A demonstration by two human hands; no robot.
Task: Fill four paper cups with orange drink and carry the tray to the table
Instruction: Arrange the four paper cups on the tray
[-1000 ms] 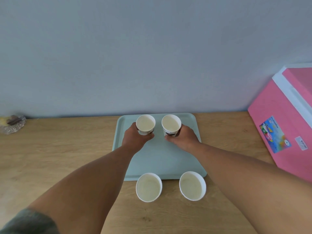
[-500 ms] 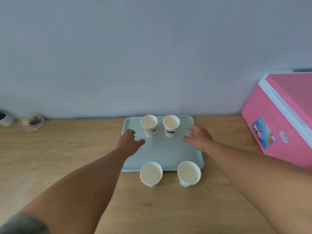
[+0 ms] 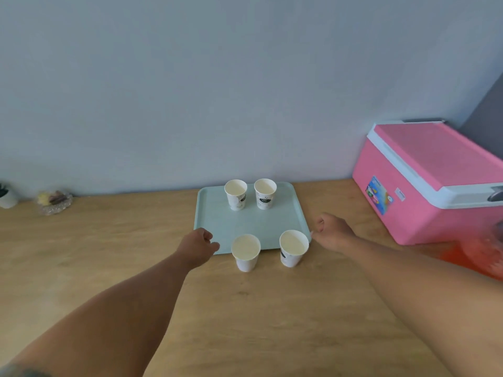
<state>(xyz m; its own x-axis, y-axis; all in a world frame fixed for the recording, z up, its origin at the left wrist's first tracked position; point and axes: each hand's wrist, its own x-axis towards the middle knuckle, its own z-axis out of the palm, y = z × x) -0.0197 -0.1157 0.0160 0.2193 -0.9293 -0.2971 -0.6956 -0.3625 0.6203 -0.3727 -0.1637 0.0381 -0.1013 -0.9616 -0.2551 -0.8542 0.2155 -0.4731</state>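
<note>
Reaching with both bare hands toward the two white paper cups still standing on the light wooden counter, just off the near edge of the pale green rectangular plastic tray. Hovering the left hand beside the near-left cup, fingers loosely curled and holding nothing; hovering the right hand beside the near-right cup, fingers likewise loosely curled on nothing.

Doing this well, by judgement: taking each thin cup low around its wall with a light pinch, avoiding crushing the rim, lifting clear of the tray lip, setting down in front of the far-left cup and far-right cup, leaving gaps for pouring.

Counting: four paper cups, all looking empty, two on the tray, two off; one tray; one pink hard-sided cooler box with a white band; one blurred orange container at the right edge; one small glass dish.
</note>
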